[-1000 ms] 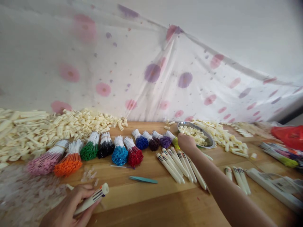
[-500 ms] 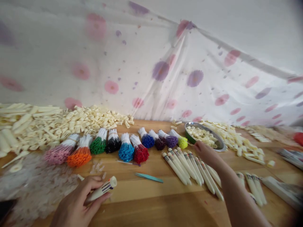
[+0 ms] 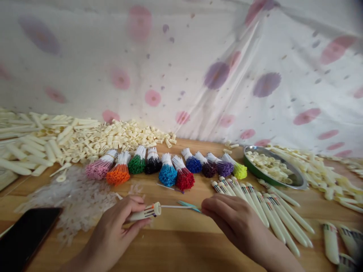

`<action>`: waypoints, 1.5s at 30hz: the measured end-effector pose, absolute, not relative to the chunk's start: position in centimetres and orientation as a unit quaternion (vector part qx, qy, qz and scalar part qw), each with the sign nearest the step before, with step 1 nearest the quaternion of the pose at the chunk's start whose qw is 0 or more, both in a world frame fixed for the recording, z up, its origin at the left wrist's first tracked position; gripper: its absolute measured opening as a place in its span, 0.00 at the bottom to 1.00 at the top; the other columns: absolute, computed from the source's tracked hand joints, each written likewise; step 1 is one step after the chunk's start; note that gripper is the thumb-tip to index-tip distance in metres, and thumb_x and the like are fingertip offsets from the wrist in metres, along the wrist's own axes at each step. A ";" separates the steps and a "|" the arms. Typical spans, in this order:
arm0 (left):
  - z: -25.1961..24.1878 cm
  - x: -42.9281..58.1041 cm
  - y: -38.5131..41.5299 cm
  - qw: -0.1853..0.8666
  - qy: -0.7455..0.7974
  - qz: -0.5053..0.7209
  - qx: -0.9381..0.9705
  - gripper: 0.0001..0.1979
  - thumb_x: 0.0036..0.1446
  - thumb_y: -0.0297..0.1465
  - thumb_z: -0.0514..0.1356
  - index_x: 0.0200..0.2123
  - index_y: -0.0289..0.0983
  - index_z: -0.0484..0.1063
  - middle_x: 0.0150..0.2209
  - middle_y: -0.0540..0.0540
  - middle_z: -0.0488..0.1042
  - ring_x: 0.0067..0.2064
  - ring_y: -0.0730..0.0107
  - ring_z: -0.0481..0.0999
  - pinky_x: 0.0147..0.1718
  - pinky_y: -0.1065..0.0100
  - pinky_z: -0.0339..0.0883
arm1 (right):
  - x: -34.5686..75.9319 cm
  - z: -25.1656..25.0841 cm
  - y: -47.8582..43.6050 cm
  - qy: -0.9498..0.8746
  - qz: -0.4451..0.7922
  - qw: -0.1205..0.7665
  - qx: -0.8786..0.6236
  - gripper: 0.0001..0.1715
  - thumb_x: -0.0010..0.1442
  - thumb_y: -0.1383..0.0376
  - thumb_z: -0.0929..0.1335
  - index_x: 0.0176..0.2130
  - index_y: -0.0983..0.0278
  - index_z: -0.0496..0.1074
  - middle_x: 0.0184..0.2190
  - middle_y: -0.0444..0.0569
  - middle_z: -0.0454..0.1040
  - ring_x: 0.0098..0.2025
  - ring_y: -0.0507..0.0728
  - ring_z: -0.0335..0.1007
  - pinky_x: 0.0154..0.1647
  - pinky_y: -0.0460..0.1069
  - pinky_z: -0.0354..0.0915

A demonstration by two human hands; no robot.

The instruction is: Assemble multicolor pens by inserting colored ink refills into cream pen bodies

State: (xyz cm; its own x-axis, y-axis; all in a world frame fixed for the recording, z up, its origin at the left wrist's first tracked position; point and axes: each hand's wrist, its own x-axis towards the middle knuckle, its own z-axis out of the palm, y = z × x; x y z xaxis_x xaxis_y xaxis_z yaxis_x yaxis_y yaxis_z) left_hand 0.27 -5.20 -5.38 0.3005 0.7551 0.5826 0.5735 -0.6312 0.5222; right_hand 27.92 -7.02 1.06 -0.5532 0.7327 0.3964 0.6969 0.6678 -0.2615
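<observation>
My left hand [image 3: 119,221] is closed round a cream multicolour pen barrel [image 3: 141,214], its slotted top end pointing right. From the pinched fingers of my right hand [image 3: 229,213], a thin white refill [image 3: 171,206] runs level to the barrel's open end; whether its tip is inside I cannot tell. Teal tweezers [image 3: 185,204] lie on the table just behind the refill, partly hidden by my right hand. Behind both hands stand bundles of refills with coloured ends, among them a red bundle [image 3: 185,179], a light blue bundle [image 3: 167,174] and a yellow bundle [image 3: 239,170].
Assembled-looking pens [image 3: 272,215] lie in a row at right. A green-sided metal dish [image 3: 300,186] holds small cream parts. Heaps of cream parts [image 3: 121,134] line the back left. Clear plastic pieces [image 3: 76,204] and a dark phone [image 3: 28,236] lie at left. A flowered sheet [image 3: 181,75] hangs behind.
My right hand has come back from beside the dish to the middle, now with the refill against the barrel's end. My left hand still holds the barrel. The view has swung left.
</observation>
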 end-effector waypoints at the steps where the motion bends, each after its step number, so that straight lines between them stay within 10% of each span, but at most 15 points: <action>1: -5.4 0.3 -5.2 0.108 0.414 0.421 0.800 0.04 0.57 0.35 0.58 0.33 0.42 0.68 0.34 0.50 0.77 0.34 0.71 0.80 0.32 0.75 0.74 | 27.9 0.9 -7.1 -0.882 0.035 0.239 -0.404 0.12 0.67 0.68 0.57 0.35 0.63 0.66 0.24 0.45 0.71 0.24 0.50 0.65 0.26 0.44 0.59; 35: -5.2 1.5 -6.7 0.129 0.363 0.400 0.832 0.05 0.55 0.36 0.60 0.33 0.42 0.69 0.29 0.51 0.80 0.31 0.70 0.81 0.31 0.74 0.74 | 22.9 -1.7 -8.1 -0.920 0.087 0.223 -0.309 0.13 0.68 0.69 0.53 0.40 0.67 0.63 0.26 0.47 0.71 0.25 0.53 0.62 0.26 0.47 0.59; 45: -5.4 0.9 -6.7 0.234 0.376 0.422 0.791 0.07 0.50 0.29 0.64 0.34 0.44 0.70 0.32 0.53 0.79 0.34 0.71 0.80 0.33 0.75 0.74 | 25.5 -4.3 -6.0 -0.830 0.136 0.252 -0.479 0.18 0.62 0.54 0.63 0.45 0.65 0.62 0.32 0.50 0.73 0.33 0.55 0.70 0.33 0.49 0.66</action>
State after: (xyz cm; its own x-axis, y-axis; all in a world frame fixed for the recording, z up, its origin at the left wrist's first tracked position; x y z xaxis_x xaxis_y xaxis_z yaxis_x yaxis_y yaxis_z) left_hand 0.90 -6.65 -5.44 0.3598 0.7926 0.4923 0.3979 -0.6076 0.6874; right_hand 25.49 -6.04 -4.27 -0.4147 0.8629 0.2890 0.7259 0.5052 -0.4667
